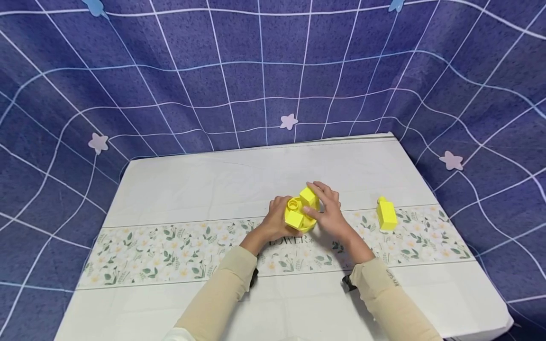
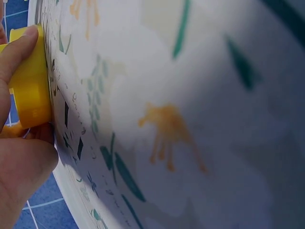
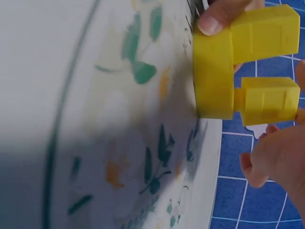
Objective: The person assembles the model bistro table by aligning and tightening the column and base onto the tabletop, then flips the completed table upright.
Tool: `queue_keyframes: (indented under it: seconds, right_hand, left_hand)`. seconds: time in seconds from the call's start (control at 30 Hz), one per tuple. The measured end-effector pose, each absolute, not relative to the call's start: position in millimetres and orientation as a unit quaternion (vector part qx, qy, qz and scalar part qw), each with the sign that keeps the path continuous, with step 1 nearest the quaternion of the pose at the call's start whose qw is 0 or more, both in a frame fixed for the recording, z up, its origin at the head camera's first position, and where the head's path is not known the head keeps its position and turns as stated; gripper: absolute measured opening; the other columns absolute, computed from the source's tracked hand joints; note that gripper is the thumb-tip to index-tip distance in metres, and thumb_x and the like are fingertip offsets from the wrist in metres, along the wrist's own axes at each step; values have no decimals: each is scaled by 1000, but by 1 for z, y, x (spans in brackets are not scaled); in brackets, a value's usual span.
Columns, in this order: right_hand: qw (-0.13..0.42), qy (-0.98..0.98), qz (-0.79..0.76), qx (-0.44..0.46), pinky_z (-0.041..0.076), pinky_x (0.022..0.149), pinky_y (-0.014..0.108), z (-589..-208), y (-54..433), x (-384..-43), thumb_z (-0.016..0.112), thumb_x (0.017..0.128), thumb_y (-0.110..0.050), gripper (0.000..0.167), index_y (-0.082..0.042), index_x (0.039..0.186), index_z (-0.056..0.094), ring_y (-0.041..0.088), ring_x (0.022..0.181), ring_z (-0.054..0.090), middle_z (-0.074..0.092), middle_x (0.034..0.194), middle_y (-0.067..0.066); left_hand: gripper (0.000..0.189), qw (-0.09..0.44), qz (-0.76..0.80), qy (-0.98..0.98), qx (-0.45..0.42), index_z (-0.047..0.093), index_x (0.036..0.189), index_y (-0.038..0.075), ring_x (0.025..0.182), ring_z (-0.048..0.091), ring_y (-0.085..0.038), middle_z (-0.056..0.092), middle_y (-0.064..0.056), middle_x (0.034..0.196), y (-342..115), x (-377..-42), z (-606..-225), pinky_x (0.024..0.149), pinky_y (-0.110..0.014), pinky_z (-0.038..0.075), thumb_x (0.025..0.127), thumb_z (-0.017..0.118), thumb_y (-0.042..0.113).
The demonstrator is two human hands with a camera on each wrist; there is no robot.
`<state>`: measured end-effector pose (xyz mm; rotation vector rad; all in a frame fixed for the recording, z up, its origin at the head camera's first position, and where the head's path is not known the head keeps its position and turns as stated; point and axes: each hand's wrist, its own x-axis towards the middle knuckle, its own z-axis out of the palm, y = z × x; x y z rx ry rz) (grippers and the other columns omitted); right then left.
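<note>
- Sitting between the two hands is a yellow round base [image 1: 315, 226], its underside down on the worktop [image 1: 204, 189].
- The left hand [image 1: 274, 220] is clamped on the base from its left side, thumb pressed to the wall and fingers [image 2: 21, 50] curled round it.
- The right hand [image 1: 332, 215] has its fingers about the far block [image 1: 308, 195], thumb on the near side, pinching it over the base.
- Below those right fingers, a narrow neck shows between the far block and the base.
- The base carries, besides the far block, a near block [image 1: 294, 219] standing upright close to the left thumb.
- Beside the left fingers, a raised ring [image 1: 293, 204] on the base shows a round hollow.
- Right of the right fingers, well apart, a loose block [image 1: 386, 215] lies on the worktop, knob pointing away.
- Beyond both hands hangs a blue gridded curtain [image 1: 179, 85].
</note>
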<state>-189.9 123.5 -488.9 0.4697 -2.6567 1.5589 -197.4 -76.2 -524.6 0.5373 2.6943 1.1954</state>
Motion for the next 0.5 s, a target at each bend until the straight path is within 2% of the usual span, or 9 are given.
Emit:
queue_keyframes:
  seconds: [0.1, 0.2, 0.37, 0.5]
  right_hand:
    - [11, -852, 498, 158, 14, 103, 58, -486, 124, -194, 65, 92, -22, 53, -22, 142, 47, 29, 134, 18, 28, 153, 4]
    - [30, -849, 510, 138, 14, 104, 58, -485, 123, -196, 68, 90, -19, 44, -18, 131, 52, 29, 131, 22, 36, 145, 6]
    - [77, -854, 502, 115, 18, 102, 53, -488, 120, -199, 73, 87, -21, 43, -9, 115, 43, 30, 119, 28, 43, 128, 11]
    - [100, -852, 500, 117, 18, 100, 52, -492, 121, -201, 74, 86, -21, 46, -5, 112, 39, 32, 117, 29, 43, 127, 15]
  left_hand:
    - [97, 73, 400, 896, 180, 42, 138, 19, 111, 32, -17, 43, 1, 126, -77, -198, -524, 93, -37, 33, 57, 94, 32]
    - [97, 73, 403, 895, 178, 43, 137, 20, 111, 32, -17, 43, 1, 126, -77, -198, -524, 93, -37, 33, 56, 94, 32]
    - [98, 72, 397, 898, 175, 42, 138, 20, 110, 31, -17, 43, 1, 126, -76, -197, -525, 93, -37, 33, 56, 94, 34]
    - [98, 72, 393, 900, 174, 42, 139, 20, 110, 31, -17, 43, 1, 126, -76, -197, -526, 93, -36, 33, 57, 94, 34]
